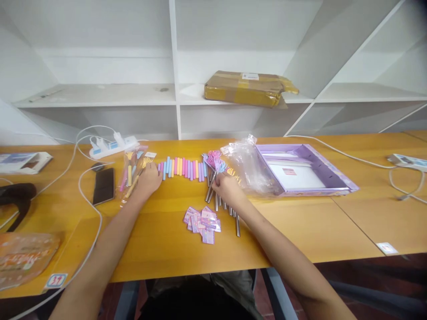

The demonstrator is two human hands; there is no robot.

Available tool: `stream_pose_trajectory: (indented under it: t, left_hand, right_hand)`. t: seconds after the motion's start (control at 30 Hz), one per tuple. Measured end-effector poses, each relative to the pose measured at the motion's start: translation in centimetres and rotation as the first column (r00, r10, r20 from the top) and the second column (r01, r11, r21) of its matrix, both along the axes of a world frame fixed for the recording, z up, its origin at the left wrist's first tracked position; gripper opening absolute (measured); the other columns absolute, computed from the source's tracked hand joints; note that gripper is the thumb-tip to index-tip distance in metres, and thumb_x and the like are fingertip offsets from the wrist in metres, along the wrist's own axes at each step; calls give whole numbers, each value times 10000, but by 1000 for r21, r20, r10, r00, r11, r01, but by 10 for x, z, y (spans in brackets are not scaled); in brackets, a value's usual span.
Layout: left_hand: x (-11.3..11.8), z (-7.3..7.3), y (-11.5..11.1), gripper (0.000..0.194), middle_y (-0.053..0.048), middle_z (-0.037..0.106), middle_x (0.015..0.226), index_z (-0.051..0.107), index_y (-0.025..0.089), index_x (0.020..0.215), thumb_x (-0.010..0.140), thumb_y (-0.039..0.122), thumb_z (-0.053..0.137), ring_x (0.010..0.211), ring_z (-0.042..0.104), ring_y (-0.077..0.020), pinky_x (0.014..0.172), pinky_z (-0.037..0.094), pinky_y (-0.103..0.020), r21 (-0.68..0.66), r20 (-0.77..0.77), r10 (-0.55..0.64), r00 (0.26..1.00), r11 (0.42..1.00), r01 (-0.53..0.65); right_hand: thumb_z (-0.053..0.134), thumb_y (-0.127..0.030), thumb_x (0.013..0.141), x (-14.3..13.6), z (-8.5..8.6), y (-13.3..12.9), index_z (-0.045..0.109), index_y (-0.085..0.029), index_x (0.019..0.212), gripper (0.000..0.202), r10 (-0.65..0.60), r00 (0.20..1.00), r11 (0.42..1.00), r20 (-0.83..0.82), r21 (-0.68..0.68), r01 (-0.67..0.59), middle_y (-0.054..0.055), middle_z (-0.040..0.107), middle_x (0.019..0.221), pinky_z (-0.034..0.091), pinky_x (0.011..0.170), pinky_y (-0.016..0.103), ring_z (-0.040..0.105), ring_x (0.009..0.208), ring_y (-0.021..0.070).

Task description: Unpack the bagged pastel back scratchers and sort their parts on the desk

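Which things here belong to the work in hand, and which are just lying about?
Likely in the work:
- hand-headed metal rods
- pastel tubes
- purple cards
- open purple box

Seemingly lying about:
- phone
- power strip
- taped parcel
- orange packet

Table: smooth wood-look top, satin sheen. By my right hand, shiny metal rods, matt plastic-looking heads. Far right, crinkly glossy clear plastic bags. Near centre, glossy cards. Far carton: brown cardboard, shiny tape.
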State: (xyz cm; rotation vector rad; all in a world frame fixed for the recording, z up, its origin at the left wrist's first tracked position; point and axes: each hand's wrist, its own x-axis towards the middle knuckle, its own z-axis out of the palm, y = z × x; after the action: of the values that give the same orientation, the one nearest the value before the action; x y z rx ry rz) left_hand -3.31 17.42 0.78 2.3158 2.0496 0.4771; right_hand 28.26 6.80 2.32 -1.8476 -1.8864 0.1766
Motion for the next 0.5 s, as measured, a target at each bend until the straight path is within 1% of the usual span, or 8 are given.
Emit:
stream_pose_trajectory:
  t: [0.07, 0.13, 0.17, 0.23, 0.3, 0.37, 0.43, 0.5]
  left_hand:
    - [-4, -3, 2, 334, -219, 678, 1297, 618, 110, 1264, 1001, 262, 481, 1200, 690, -350, 1046, 539, -455, 3, 9, -40, 999, 999, 40]
    - [-10, -2, 5, 313, -185, 705, 1254, 642, 139, 1235, 1005, 258, 467, 1199, 688, -331, 1075, 528, -451, 8, 23, -62, 998, 998, 62]
    - [-13, -1, 7, 313, -178, 711, 1247, 648, 146, 1232, 1006, 252, 459, 1213, 680, -327, 1104, 512, -459, 12, 30, -63, 998, 998, 62]
    - [-21, 1, 10, 336, -194, 699, 1294, 651, 133, 1253, 997, 235, 458, 1317, 618, -347, 1192, 437, -509, 55, 36, -52, 998, 997, 50]
    - [-31, 4, 12, 397, -247, 632, 1422, 629, 85, 1314, 972, 228, 487, 1471, 476, -400, 1266, 318, -589, 133, 24, -40, 999, 990, 37]
    - [-39, 6, 13, 503, -298, 516, 1557, 576, 31, 1394, 943, 251, 537, 1561, 331, -454, 1284, 236, -655, 194, 0, -30, 1000, 980, 30]
    - [-46, 7, 15, 600, -330, 424, 1630, 522, -7, 1447, 920, 277, 570, 1576, 288, -485, 1276, 220, -687, 193, -26, -17, 1000, 981, 22]
    - [-50, 6, 17, 628, -335, 400, 1650, 504, -11, 1462, 907, 273, 577, 1563, 326, -482, 1283, 199, -687, 172, -64, -20, 998, 985, 31]
  right_hand:
    - [597, -154, 938, 0, -5, 1, 603, -184, 775, 166, -20, 998, 1000, 61, -16, 21, 96, 701, 857, 307, 639, 301, 596, 714, 187]
    - [573, -213, 990, 1, -9, 1, 642, -175, 851, 160, -45, 986, 998, 158, -30, 50, 102, 715, 908, 243, 613, 312, 593, 701, 181]
    - [564, -243, 1010, 2, -10, 1, 654, -176, 881, 171, -55, 977, 997, 208, -33, 63, 98, 720, 924, 221, 607, 317, 596, 702, 179]
    - [548, -291, 1034, 3, -13, -1, 665, -183, 909, 202, -65, 959, 997, 276, -29, 75, 87, 726, 936, 199, 604, 321, 601, 710, 175]
    - [535, -320, 1045, 4, -15, -3, 663, -187, 891, 240, -63, 958, 998, 281, -11, 69, 80, 726, 921, 194, 605, 321, 594, 703, 170]
    - [522, -342, 1048, 5, -16, -5, 650, -189, 841, 288, -74, 965, 997, 253, 21, 71, 72, 722, 883, 190, 606, 320, 579, 682, 162]
    - [510, -351, 1042, 6, -16, -7, 623, -190, 782, 326, -93, 975, 994, 203, 67, 81, 62, 710, 826, 194, 608, 316, 567, 666, 157]
    - [502, -348, 1027, 7, -17, -9, 592, -194, 733, 345, -113, 983, 988, 146, 120, 95, 52, 687, 761, 209, 611, 309, 561, 659, 157]
